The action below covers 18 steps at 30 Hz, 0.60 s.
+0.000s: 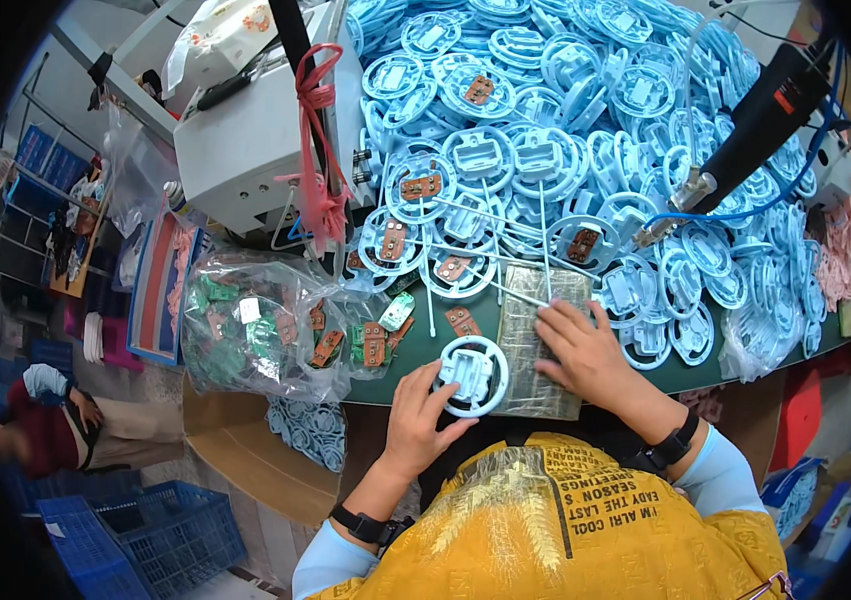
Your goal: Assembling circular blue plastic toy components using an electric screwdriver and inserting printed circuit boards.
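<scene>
At the table's near edge my left hand (415,418) grips the left rim of a round light-blue plastic ring part (473,377) with a moulded housing across its middle. My right hand (585,357) lies palm down with fingers spread on a flat block wrapped in tape (535,385). Its fingertips reach the end of a thin pale-blue stem; whether they press on it I cannot tell. Beyond the block lie several ring parts, some with a brown circuit board (393,240) set in the middle. A loose brown board (462,322) rests just above the part at my left hand.
A large heap of light-blue ring parts (545,60) covers the far table. A clear plastic bag (245,330) of green and brown boards lies at left, near a grey machine (255,130). A black handheld tool (765,125) with a blue hose hangs at right. Another person (55,420) is at far left.
</scene>
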Each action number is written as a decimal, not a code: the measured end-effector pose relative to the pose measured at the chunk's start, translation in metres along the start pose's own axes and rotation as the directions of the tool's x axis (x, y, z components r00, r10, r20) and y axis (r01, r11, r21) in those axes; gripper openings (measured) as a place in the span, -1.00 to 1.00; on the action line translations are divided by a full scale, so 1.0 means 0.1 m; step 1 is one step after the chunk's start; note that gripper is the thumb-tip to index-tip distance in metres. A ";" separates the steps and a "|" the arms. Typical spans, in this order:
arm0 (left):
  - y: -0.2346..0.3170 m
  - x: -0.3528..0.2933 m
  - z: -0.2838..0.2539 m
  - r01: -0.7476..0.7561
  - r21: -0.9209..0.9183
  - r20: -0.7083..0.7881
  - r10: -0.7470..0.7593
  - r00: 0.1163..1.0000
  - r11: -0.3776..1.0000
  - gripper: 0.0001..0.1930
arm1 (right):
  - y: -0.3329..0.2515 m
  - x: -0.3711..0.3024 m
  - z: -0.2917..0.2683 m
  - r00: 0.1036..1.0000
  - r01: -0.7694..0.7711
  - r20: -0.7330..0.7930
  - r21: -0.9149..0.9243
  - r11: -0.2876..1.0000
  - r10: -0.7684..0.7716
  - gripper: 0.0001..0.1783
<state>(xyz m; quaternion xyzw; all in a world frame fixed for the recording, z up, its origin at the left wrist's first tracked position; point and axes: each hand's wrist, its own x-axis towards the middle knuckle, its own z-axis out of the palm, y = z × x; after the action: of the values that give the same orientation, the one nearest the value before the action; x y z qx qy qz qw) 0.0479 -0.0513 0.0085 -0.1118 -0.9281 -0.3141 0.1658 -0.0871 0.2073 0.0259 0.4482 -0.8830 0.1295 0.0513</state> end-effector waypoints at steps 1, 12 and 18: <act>0.01 -0.01 -0.01 0.002 -0.001 -0.001 -0.002 1.000 1.000 -0.38 | 0.03 -0.01 0.02 1.000 0.001 0.002 0.000 1.000 -0.001 -0.41; -0.16 -0.04 0.05 0.500 -0.724 0.019 -0.711 0.703 0.476 -0.70 | -0.14 0.09 0.00 0.973 0.105 -0.220 0.129 0.986 -0.075 -0.54; -0.11 0.01 0.01 0.509 -0.820 0.159 -0.751 0.641 0.261 -0.74 | -0.21 0.18 0.06 0.967 0.147 -0.241 0.268 0.952 -0.082 -0.63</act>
<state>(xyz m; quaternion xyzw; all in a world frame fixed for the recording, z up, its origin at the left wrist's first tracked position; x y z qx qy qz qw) 0.0434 -0.0588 0.0018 0.2522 -0.6063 -0.7504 0.0755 -0.0802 0.1797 0.0276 0.4837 -0.8160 0.3019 0.0948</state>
